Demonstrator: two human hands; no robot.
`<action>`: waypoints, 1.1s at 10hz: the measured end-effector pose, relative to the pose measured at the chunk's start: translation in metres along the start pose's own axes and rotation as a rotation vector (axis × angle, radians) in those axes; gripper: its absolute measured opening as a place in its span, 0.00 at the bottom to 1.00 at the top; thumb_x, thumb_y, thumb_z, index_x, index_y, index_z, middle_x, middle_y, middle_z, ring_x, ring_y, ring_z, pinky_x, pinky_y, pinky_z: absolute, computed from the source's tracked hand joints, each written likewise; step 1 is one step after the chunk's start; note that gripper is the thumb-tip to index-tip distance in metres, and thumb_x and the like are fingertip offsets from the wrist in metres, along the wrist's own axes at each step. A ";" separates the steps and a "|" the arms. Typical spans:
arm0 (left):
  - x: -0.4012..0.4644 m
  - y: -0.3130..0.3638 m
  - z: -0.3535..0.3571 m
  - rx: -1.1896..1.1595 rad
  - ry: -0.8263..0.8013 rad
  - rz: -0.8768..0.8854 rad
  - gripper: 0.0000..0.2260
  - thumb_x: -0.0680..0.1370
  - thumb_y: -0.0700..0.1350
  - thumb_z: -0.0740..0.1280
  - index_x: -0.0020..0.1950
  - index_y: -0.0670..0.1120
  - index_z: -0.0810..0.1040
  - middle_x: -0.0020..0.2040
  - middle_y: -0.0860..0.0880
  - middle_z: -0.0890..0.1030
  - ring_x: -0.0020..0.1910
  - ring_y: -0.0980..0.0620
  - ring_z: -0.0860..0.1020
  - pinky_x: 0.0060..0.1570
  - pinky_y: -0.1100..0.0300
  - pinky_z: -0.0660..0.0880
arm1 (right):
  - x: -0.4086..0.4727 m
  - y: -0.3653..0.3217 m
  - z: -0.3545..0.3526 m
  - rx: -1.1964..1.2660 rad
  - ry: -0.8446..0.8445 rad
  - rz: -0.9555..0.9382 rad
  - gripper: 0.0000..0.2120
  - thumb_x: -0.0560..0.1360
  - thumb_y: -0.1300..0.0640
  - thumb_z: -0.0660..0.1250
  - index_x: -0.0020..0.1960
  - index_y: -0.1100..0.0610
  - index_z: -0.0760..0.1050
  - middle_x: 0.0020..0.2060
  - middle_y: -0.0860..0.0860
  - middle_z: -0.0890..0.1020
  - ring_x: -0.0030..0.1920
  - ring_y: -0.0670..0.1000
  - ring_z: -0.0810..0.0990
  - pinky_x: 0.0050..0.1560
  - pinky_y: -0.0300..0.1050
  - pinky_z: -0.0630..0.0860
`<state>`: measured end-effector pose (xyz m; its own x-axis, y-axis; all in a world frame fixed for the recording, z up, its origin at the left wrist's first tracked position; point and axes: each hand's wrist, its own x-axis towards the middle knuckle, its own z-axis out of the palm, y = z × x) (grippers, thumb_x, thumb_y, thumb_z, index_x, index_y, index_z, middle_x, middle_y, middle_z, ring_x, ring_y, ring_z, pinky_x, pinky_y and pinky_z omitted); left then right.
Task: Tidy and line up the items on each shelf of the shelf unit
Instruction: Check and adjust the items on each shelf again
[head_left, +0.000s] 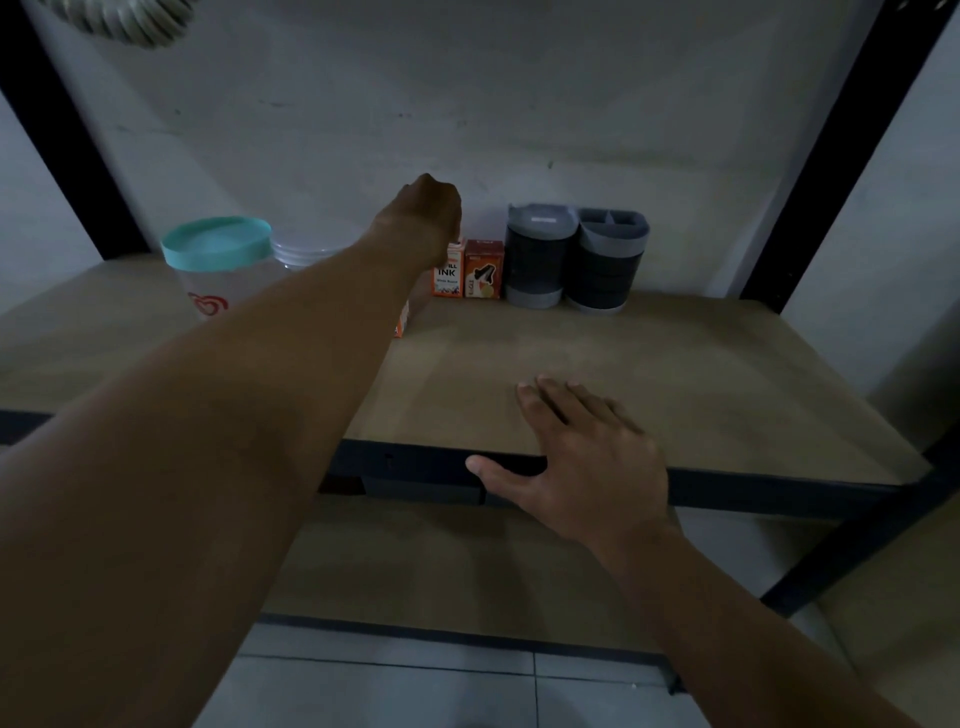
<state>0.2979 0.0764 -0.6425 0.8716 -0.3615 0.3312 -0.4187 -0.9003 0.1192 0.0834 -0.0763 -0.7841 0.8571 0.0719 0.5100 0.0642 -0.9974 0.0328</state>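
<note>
Presently on the upper shelf (675, 364), rear row against the wall, left to right:

Item 1: clear tub with a teal lid (217, 244), heart logo on its side. Probably light plastic, smooth and a little slippery; best taken around the body below the lid. A second clear container (304, 252) stands just behind and beside it, mostly hidden by the forearm.

Item 2: orange ink box (448, 273), upright, marked "INK". The left hand (423, 218) is at its top; the fingers are out of sight behind the knuckles, so whether they pinch the box or merely touch it cannot be told. Likely small stiff card, light, easily tipped; a hold on the two side faces would suit.

Item 3: second orange box (484, 269), touching the first, same handling.

Item 4: two dark grey holders (540, 254) and (610, 260), side by side and touching; rigid plastic, stable, graspable around the waist.

Item 5: an orange corner (399, 327) under the forearm, unidentifiable.

Right hand (587, 452): open, palm flat on the shelf's front edge, holding nothing, thumb over the dark rail.
</note>
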 end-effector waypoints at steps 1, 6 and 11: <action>0.006 -0.005 0.006 -0.034 -0.041 -0.028 0.09 0.72 0.36 0.74 0.51 0.45 0.83 0.50 0.44 0.82 0.50 0.43 0.81 0.50 0.51 0.80 | 0.000 0.000 -0.001 -0.001 0.000 -0.001 0.45 0.73 0.20 0.50 0.69 0.54 0.77 0.67 0.52 0.79 0.66 0.57 0.78 0.63 0.58 0.77; 0.008 -0.018 0.000 0.054 -0.060 0.036 0.19 0.68 0.46 0.81 0.56 0.47 0.82 0.57 0.45 0.81 0.56 0.43 0.79 0.56 0.48 0.78 | 0.001 -0.002 -0.008 -0.032 -0.107 0.021 0.46 0.73 0.19 0.46 0.72 0.52 0.74 0.70 0.50 0.77 0.70 0.56 0.75 0.67 0.56 0.74; -0.059 -0.054 -0.053 0.459 -0.226 0.248 0.32 0.70 0.63 0.75 0.71 0.54 0.73 0.64 0.51 0.79 0.63 0.47 0.74 0.66 0.50 0.63 | -0.008 -0.039 -0.016 0.042 -0.128 0.049 0.40 0.78 0.27 0.44 0.74 0.53 0.70 0.71 0.51 0.74 0.71 0.54 0.71 0.71 0.58 0.67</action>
<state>0.2555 0.1594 -0.6191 0.8154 -0.5729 0.0829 -0.5080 -0.7768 -0.3722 0.0662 -0.0385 -0.7759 0.9179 0.0261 0.3959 0.0400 -0.9988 -0.0268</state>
